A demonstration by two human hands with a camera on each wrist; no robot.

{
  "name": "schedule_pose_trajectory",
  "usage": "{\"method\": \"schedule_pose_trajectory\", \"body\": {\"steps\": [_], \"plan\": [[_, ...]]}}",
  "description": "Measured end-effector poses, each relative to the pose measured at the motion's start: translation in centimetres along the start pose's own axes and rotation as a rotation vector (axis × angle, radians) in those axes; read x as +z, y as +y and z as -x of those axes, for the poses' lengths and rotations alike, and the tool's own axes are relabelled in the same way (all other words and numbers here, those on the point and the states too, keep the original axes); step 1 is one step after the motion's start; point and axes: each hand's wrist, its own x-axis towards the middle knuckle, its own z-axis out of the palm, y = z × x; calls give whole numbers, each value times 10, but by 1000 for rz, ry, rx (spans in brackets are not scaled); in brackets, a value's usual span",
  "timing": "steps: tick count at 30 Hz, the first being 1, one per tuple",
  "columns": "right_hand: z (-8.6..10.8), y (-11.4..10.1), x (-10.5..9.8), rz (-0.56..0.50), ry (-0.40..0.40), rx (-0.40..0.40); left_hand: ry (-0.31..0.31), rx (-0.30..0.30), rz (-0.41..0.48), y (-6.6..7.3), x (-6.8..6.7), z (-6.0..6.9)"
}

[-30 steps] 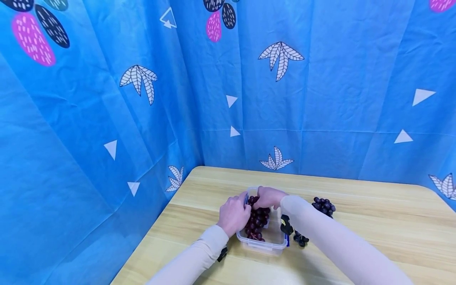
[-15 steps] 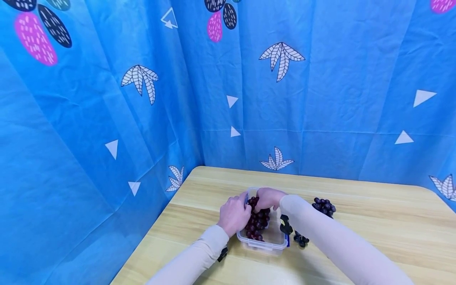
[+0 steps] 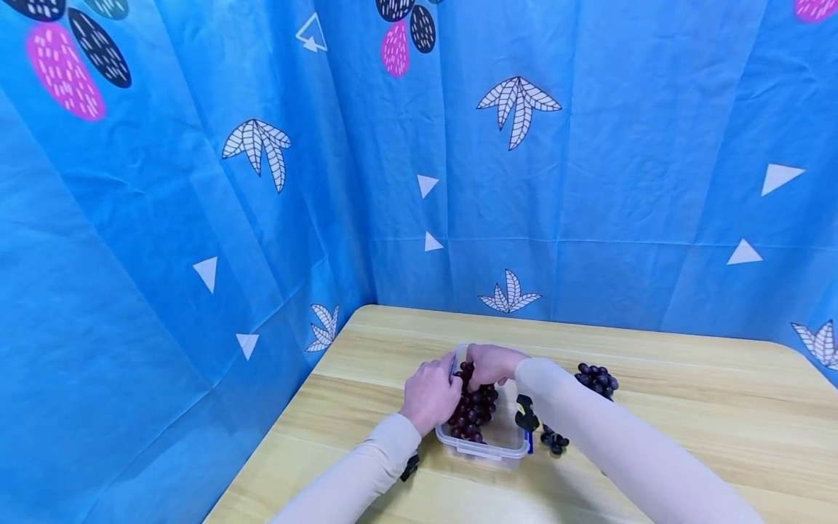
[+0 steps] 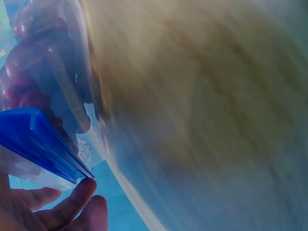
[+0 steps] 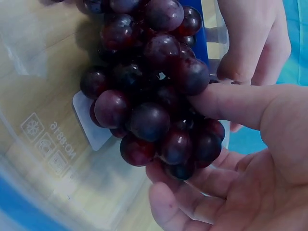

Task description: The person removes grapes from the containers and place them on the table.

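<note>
A clear plastic food container [image 3: 484, 453] stands on the table with a bunch of dark red grapes [image 3: 471, 416] lying inside along its left side. My left hand [image 3: 430, 393] holds the container's left rim beside a blue latch [image 4: 38, 142]. Reaching in from the right, my right hand [image 3: 492, 362] grips the far end of the bunch. In the right wrist view the thumb presses on the grapes [image 5: 149, 118] from above, and the other fingers curl beneath them. A small white label [image 5: 94, 127] shows partly under the bunch.
Right of the container, partly behind my right forearm, lie a bunch of black grapes [image 3: 596, 380] and a smaller cluster [image 3: 554, 439]. Another blue latch [image 3: 529, 442] hangs at the container's right side. Blue patterned cloth [image 3: 497, 182] hangs behind and left of the wooden table [image 3: 707, 407].
My right hand has shifted very slightly left and the red grapes under it have moved a little in the container. The left hand keeps its place on the rim.
</note>
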Motion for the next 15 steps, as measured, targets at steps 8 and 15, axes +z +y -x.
{"method": "schedule_pose_trajectory", "body": {"steps": [8, 15], "plan": [[3, 1, -2, -43, 7, -11, -6, -12, -9, 0, -1, 1], [10, 4, -4, -23, 42, -70, 0, 3, -11, 1, 1, 0]]}}
